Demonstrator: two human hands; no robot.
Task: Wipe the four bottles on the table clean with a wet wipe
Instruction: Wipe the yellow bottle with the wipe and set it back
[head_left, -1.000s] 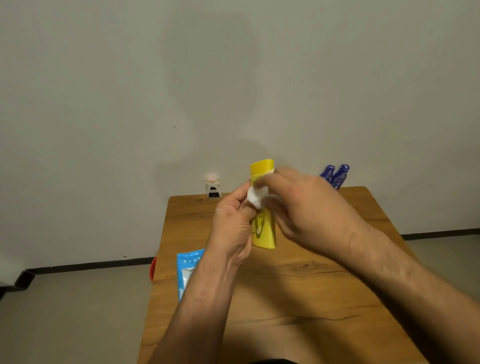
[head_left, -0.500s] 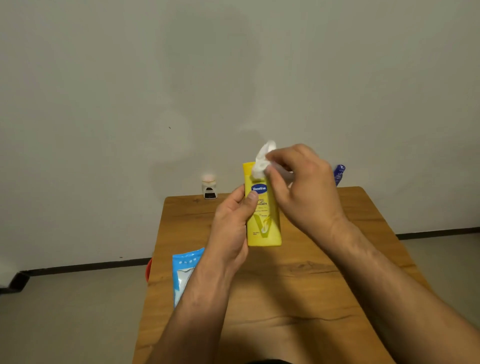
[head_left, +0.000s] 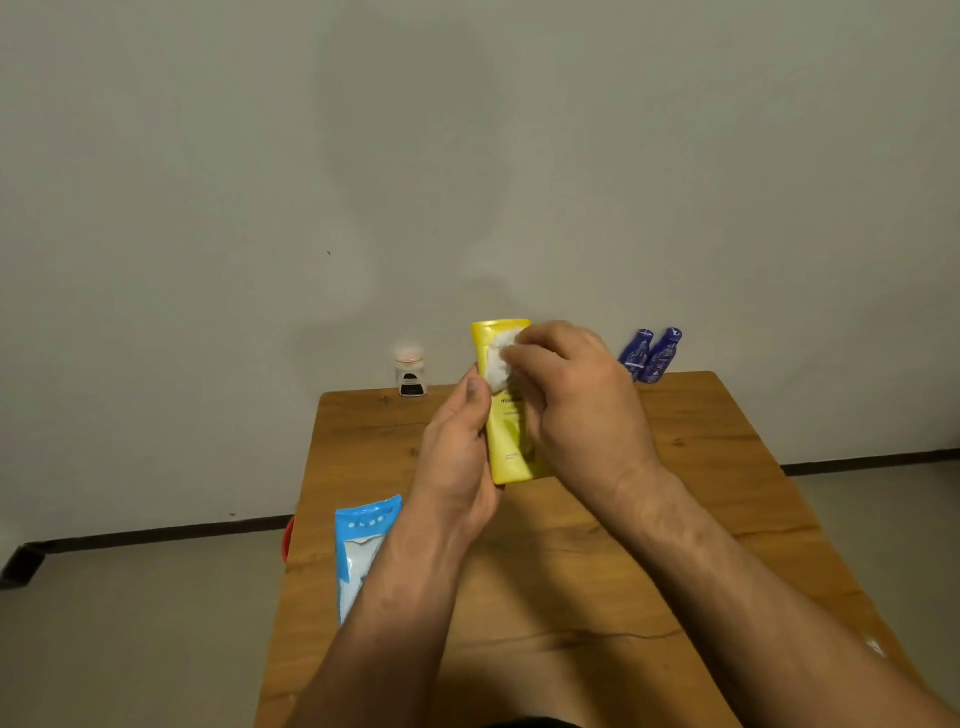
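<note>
Pinching a bunched wet wipe (head_left: 497, 359) in the right hand's (head_left: 574, 400) fingers (head_left: 531, 357), pressed to the upper front of the yellow lotion bottle (head_left: 511, 447). Gripping that bottle upright over the worktop (head_left: 685, 519) with the left hand (head_left: 457, 460), thumb along its edge. Could twist loose under hard rubbing and topple toward the two blue bottles (head_left: 650, 356) behind.

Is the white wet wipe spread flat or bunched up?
Bunched up: the white wet wipe is a small wad in the right hand, against the yellow plastic bottle.
</note>
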